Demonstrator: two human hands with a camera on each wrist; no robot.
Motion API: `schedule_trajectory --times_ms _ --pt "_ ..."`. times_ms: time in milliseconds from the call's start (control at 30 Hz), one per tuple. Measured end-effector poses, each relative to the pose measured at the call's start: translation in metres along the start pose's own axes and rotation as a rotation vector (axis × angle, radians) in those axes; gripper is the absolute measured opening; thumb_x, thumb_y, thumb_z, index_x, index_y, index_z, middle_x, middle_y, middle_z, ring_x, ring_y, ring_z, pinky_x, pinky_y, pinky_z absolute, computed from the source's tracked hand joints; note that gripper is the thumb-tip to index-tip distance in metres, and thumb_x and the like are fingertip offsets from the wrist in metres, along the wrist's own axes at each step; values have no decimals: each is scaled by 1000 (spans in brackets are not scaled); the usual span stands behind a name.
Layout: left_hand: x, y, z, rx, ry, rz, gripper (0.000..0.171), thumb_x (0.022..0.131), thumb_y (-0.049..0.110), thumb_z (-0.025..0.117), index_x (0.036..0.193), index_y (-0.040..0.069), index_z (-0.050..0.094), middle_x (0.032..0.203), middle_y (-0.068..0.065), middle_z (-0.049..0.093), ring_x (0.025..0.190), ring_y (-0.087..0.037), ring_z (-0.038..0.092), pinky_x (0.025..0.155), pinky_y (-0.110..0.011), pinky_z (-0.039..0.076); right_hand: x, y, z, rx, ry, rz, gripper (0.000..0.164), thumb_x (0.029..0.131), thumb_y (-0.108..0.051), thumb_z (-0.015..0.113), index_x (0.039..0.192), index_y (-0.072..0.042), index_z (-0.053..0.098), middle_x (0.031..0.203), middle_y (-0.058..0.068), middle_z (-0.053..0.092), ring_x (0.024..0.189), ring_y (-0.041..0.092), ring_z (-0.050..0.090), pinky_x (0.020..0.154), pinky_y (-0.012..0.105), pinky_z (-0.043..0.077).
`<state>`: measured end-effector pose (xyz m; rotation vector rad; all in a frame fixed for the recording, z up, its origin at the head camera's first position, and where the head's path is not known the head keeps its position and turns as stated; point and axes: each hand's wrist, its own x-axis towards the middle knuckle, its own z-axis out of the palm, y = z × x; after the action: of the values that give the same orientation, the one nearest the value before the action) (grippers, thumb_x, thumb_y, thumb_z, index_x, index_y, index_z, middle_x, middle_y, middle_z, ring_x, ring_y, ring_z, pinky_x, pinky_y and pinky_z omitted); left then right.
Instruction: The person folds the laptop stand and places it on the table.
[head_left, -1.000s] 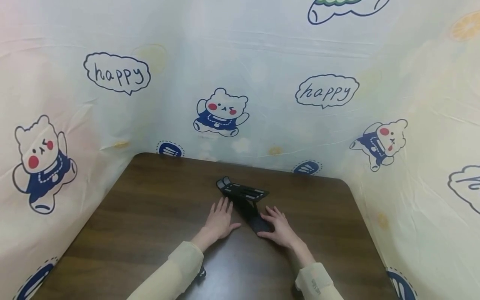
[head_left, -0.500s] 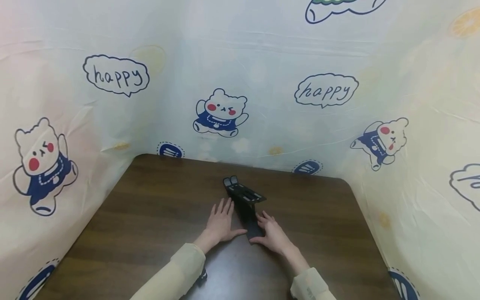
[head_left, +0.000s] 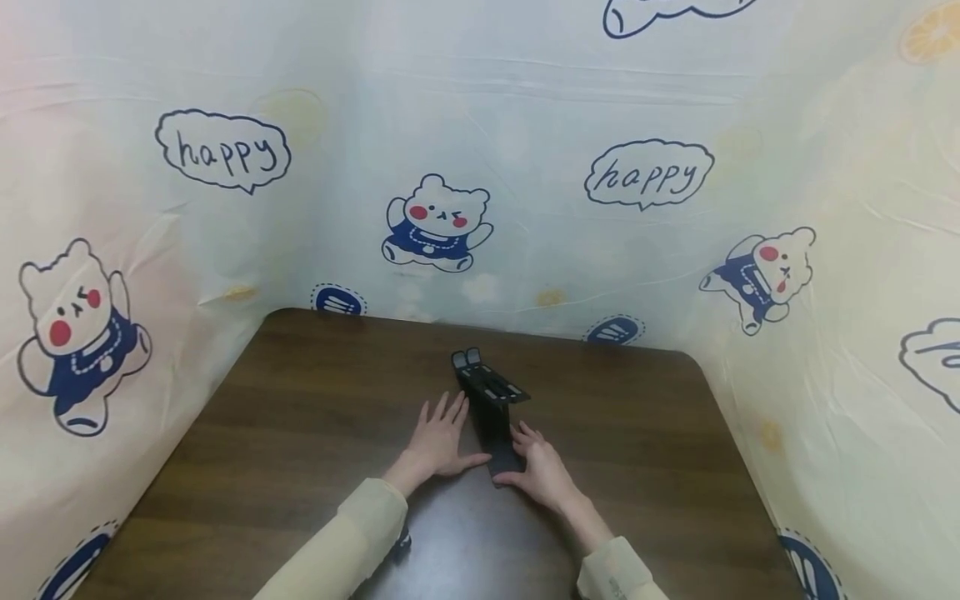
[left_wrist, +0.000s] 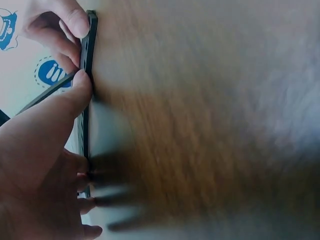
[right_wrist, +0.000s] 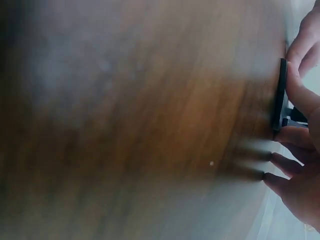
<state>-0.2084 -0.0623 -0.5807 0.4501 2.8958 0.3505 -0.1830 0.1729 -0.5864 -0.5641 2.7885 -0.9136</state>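
Note:
A black folding stand (head_left: 492,421) stands unfolded on the table, its slotted upper plate tilted and two grey-faced tabs raised at the far end. My left hand (head_left: 437,442) lies along its left side, fingers straight and spread, with the thumb at the base's near left edge. At the near right corner, my right hand (head_left: 543,471) holds the base between thumb and fingers. In the left wrist view, the stand's base (left_wrist: 88,50) shows edge-on with both thumbs at it. The right wrist view has the base's end (right_wrist: 281,95) between right thumb and index finger.
The dark brown wooden table (head_left: 315,375) has rounded far corners. Behind it and at both sides hangs a pale curtain (head_left: 525,100) printed with bears and "happy" bubbles. A small dark thing (head_left: 403,542) shows beside the left cuff.
The stand has turned, its near end swinging left and its far end right, so it points more straight away from me. My right hand has moved left with it; the left thumb now meets the base.

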Motion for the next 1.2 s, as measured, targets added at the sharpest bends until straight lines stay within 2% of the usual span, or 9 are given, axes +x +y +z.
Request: schedule_trajectory --times_ms 100,233,400,533,667,900,1200 --pt "1 -4 -1 2 -9 10 111 96 78 64 173 6 30 184 -14 25 172 -42 21 137 -69 20 0 3 0 17 -15 -6 68 90 -38 92 138 6 72 164 23 56 161 47 43 126 72 38" --pt "-1 -6 1 -8 -17 18 111 97 79 63 173 5 30 184 -14 24 172 -41 21 138 -68 19 -2 15 -3 26 -68 -14 78 93 -41 90 153 0 62 172 20 47 164 45 39 127 70 39" --pt "-7 -2 8 -37 -23 50 111 98 79 61 172 4 30 184 -16 23 172 -40 22 138 -67 20 -4 26 -12 -66 -138 -70 94 93 -49 88 166 -7 47 180 16 34 169 41 29 135 66 29" --pt "-11 3 11 -26 -19 68 111 98 80 60 172 3 31 184 -17 23 172 -38 24 138 -65 22 0 30 -17 -130 -158 -113 96 93 -54 86 167 -8 45 182 18 30 171 41 24 137 67 23" --pt "-16 7 13 -21 -17 72 111 98 79 62 171 0 33 183 -19 24 171 -38 25 138 -65 24 2 30 -18 -163 -172 -120 94 95 -57 82 167 -9 46 182 18 29 171 42 23 136 69 22" --pt "-19 4 9 -43 -11 93 108 98 76 65 170 2 35 183 -16 25 171 -39 24 136 -69 23 0 25 -13 -114 -137 -120 92 95 -56 82 165 -8 48 181 19 31 171 45 21 136 73 18" --pt "-16 -2 7 -24 -34 112 109 96 78 65 172 7 33 184 -11 26 172 -39 22 136 -71 22 -5 17 -4 -103 -95 -105 94 94 -57 83 164 -5 49 179 18 34 170 49 22 133 78 17"
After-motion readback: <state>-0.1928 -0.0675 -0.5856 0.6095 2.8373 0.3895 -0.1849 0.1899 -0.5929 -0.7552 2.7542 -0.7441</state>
